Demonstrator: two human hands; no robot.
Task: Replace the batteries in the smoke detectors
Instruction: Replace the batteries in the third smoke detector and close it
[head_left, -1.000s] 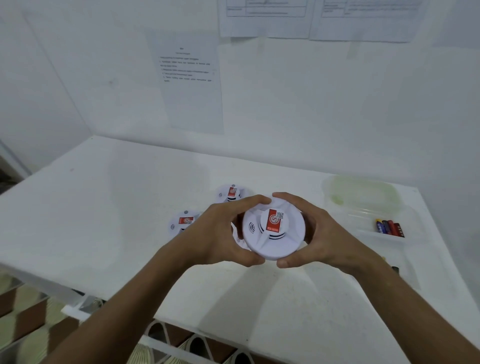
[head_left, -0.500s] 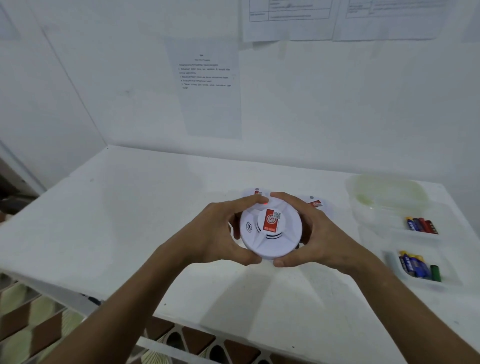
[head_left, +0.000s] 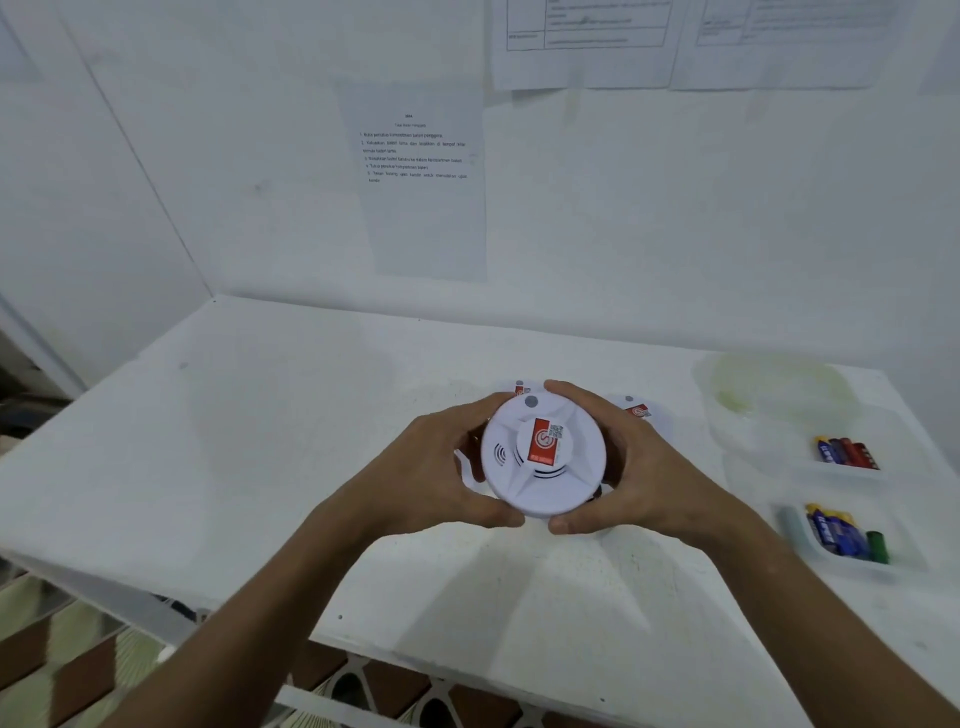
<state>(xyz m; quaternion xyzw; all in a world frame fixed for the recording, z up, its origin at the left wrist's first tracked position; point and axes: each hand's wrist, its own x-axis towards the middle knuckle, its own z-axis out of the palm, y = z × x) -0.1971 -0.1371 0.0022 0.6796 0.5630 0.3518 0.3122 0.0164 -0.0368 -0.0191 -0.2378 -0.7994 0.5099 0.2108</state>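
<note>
**Both hands clasped round one detector, mid-frame**

Left hand and right hand curled round the rim of a white smoke detector, thumbs at its near edge, fingertips at the far edge. Held face-up at centre frame, just above the white table. Looks like a twist to free the body from its base, judging by the opposed grip.

Two more detectors partly hidden behind the hands: one at the far side, another just right. Batteries in two clear trays at right: upper tray, lower tray.

Risks from here: smooth rim slipping under torque; base popping loose suddenly and dropping onto the detectors behind; old and new cells confused, both trays looking alike.
</note>
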